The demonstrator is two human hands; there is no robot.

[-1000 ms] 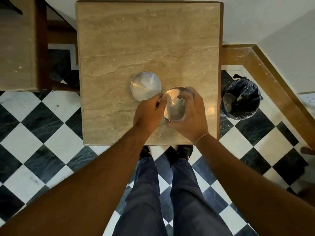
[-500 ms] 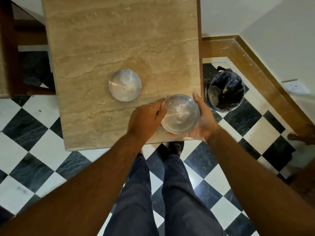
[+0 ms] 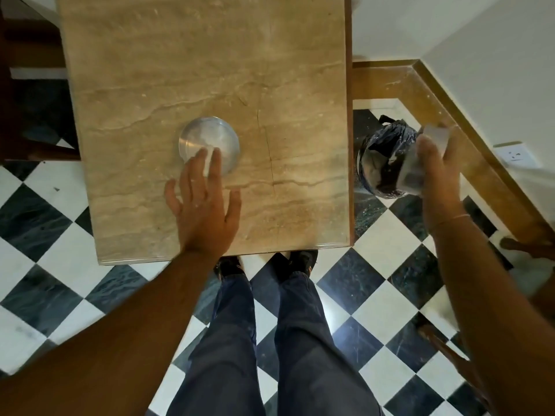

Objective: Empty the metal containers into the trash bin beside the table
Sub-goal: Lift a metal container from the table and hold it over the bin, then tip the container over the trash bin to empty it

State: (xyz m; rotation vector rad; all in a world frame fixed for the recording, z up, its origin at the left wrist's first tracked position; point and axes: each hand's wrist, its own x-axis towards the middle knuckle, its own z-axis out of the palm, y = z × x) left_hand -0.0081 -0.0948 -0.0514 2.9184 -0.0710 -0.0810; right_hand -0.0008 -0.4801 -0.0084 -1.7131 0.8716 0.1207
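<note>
Metal container (image 3: 416, 172) gripped in right hand (image 3: 437, 172) over bin (image 3: 381, 151) (blurred); left hand (image 3: 204, 211) spread, empty

Floor (image 3: 375, 313): black and white diamond-set checker tiles, glossy; a bright patch of light reflected near the middle. Worktop (image 3: 195, 70): beige veined stone slab, hairline crack down its centre. Walls (image 3: 495, 70) plain white, meeting in a corner; brown stone skirting (image 3: 399, 82) along their base; white wall socket (image 3: 514, 152) low down; dark wooden furniture (image 3: 27, 40) at the far side.

Beige veined table (image 3: 195, 70), silver container (image 3: 207, 139), black bin liner (image 3: 387, 145) (floor (image 3: 375, 283) black-and-white checks).
</note>
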